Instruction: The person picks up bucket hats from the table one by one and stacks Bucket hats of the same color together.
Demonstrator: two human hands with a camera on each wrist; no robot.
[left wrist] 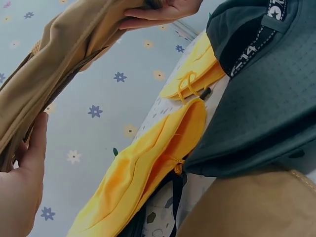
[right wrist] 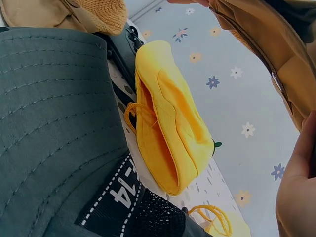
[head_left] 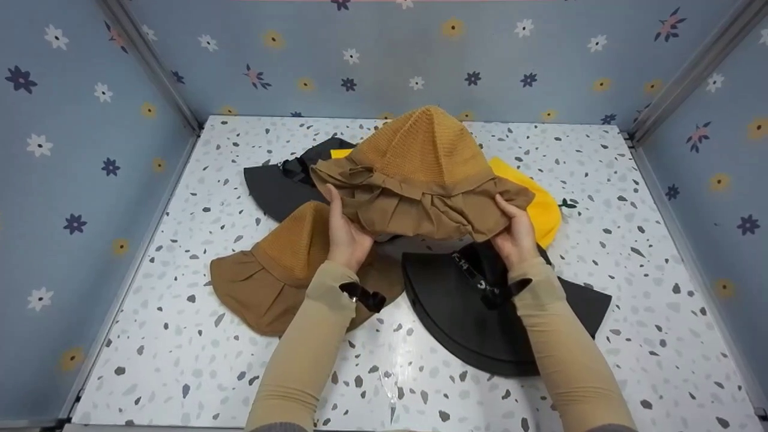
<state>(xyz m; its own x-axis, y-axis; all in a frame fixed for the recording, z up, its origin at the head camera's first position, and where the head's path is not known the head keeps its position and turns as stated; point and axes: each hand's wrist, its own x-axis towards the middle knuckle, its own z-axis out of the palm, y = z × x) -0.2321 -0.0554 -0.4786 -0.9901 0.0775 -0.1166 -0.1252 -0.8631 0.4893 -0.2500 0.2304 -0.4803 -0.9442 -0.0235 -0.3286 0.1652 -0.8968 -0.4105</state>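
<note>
Both hands hold up a brown sun hat with a knitted crown and a ruffled cloth brim, raised above the other hats. At the brim's left end the left hand grips the cloth, thumb on the outer face. The right hand grips the opposite end of the brim the same way. In the left wrist view, the brim is seen from below between the two hands. Below the left hand lies a second brown hat of the same kind. Under the right wrist is a black visor-style hat with a lettered band.
Behind the raised hat lie yellow hats, one with a green sprout, and another dark hat at the back left. The speckled table has flower-patterned panels on its left, back and right sides.
</note>
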